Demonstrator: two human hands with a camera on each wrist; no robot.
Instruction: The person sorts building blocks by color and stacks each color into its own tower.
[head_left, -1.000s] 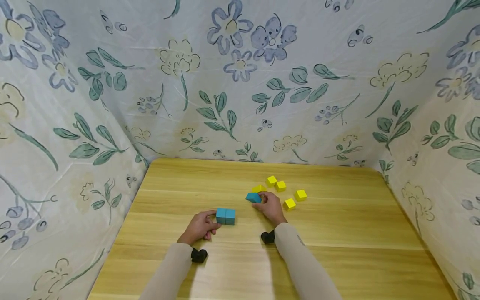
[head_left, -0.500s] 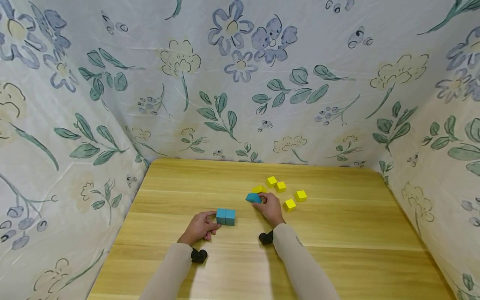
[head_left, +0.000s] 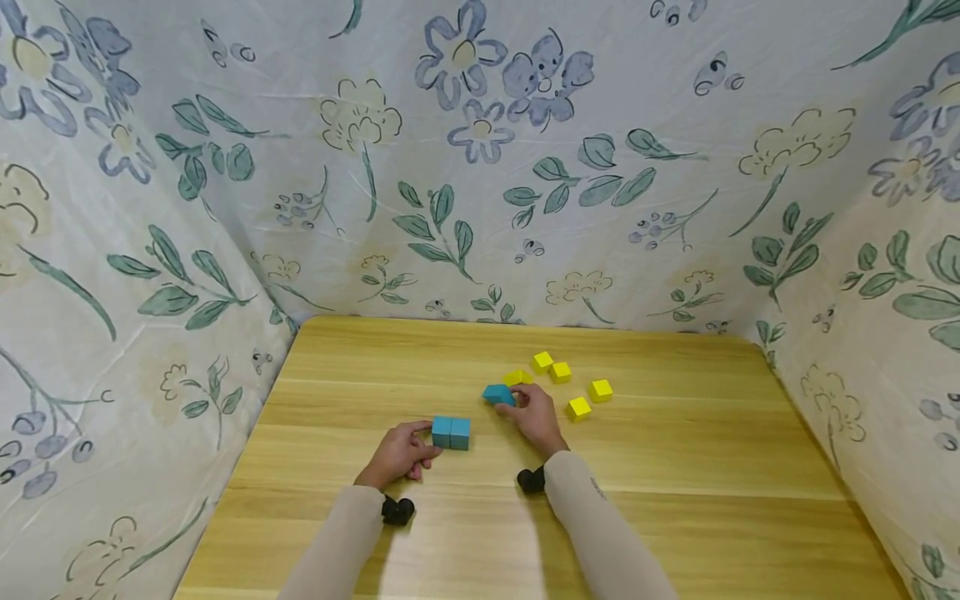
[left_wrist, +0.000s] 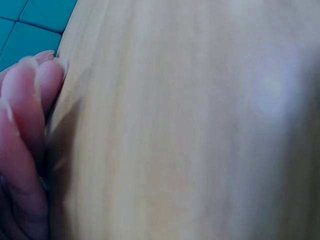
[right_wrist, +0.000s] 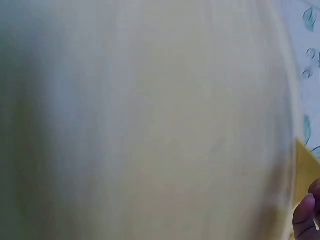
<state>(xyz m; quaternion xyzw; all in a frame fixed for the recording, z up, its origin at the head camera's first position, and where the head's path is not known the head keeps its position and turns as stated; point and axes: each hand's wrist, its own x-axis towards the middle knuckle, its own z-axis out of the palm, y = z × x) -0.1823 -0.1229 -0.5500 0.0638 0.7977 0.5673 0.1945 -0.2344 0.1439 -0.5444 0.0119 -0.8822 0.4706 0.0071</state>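
The left hand (head_left: 403, 452) pinches the left blue cube (head_left: 441, 432) at its outer end, index finger at the back edge and thumb at the front; its other fingers are curled below, and its left wrist view shows the fingertips up against the blue. The right blue cube (head_left: 461, 434) sits flush against it on the table (head_left: 360, 358). The right hand (head_left: 538, 419) pinches the blue wedge (head_left: 498, 394) between thumb and index finger, behind and to the right of the cubes and apart from them; whether it touches the table I cannot tell, nor how the remaining fingers lie. Just behind it is the yellow wedge (head_left: 517, 377), with four yellow cubes (head_left: 578, 408) scattered to the right, two of them close together. Flowered cloth (head_left: 510, 242) rises around the table's back and sides
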